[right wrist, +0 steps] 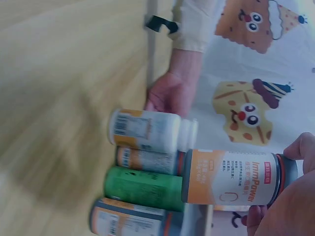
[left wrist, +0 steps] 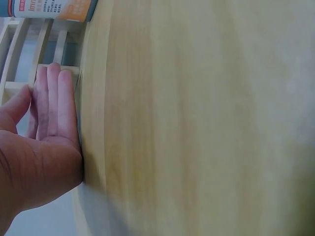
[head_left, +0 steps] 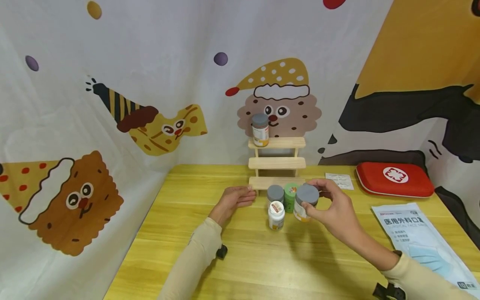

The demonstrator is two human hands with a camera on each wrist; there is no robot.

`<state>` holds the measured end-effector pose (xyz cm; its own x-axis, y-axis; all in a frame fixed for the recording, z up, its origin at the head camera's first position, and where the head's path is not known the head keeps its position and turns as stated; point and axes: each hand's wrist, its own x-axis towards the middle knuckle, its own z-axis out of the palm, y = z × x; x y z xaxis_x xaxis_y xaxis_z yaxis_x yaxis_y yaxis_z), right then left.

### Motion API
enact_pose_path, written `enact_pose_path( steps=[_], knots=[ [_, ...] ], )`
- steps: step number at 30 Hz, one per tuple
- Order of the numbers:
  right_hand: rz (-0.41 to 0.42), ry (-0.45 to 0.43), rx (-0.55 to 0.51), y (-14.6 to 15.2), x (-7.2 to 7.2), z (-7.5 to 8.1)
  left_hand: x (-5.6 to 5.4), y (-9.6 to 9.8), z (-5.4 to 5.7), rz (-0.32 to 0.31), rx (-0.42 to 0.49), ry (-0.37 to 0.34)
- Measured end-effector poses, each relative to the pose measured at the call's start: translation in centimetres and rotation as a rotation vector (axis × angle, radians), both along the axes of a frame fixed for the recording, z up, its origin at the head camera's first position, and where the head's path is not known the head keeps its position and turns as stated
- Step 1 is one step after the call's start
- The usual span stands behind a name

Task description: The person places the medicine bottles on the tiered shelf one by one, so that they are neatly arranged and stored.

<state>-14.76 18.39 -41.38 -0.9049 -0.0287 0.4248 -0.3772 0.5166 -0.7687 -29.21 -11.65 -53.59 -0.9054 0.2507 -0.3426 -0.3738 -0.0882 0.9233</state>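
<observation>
My right hand [head_left: 335, 210] grips a grey-capped supplement bottle [right wrist: 231, 178] by its cap end, thumb and fingers on either side. The bottle has a white and orange label and is held over the standing bottles. Below it in the right wrist view are a white bottle [right wrist: 147, 130], a green bottle [right wrist: 142, 188] and two more grey-capped bottles, one nearest the bottom edge [right wrist: 130, 219]. My left hand [head_left: 234, 202] lies on its side on the table with straight fingers [left wrist: 66, 108], fingertips at the left end of the wooden step stand's [head_left: 277, 162] lowest step.
Another grey-capped bottle [head_left: 260, 131] stands on the stand's top step, at its left. To the right lie a red first-aid case [head_left: 395, 179], a face mask packet [head_left: 420, 237] and a small white blister pack [head_left: 339, 181]. A cartoon-printed cloth [head_left: 210, 33] hangs behind the table.
</observation>
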Motion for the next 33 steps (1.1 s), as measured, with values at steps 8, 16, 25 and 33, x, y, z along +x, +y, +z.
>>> enact_pose_path(
  steps=[8, 16, 25, 33],
  knots=[
    [0.017, 0.034, 0.001, 0.5, -1.5, 2.4, 0.1, 0.5, 0.1, 0.002, 0.005, 0.003],
    [0.038, 0.045, -0.001, -0.1, -5.1, 3.9, 0.0, 0.5, 0.0, 0.003, 0.014, 0.010],
    [0.056, 0.015, -0.036, -1.7, -9.6, 4.4, 0.1, 0.0, 0.0, 0.002, -0.001, 0.019],
    [0.070, 0.031, -0.096, -1.6, -12.7, 4.7, 0.0, 0.2, 0.0, 0.022, 0.012, 0.018]
  ],
)
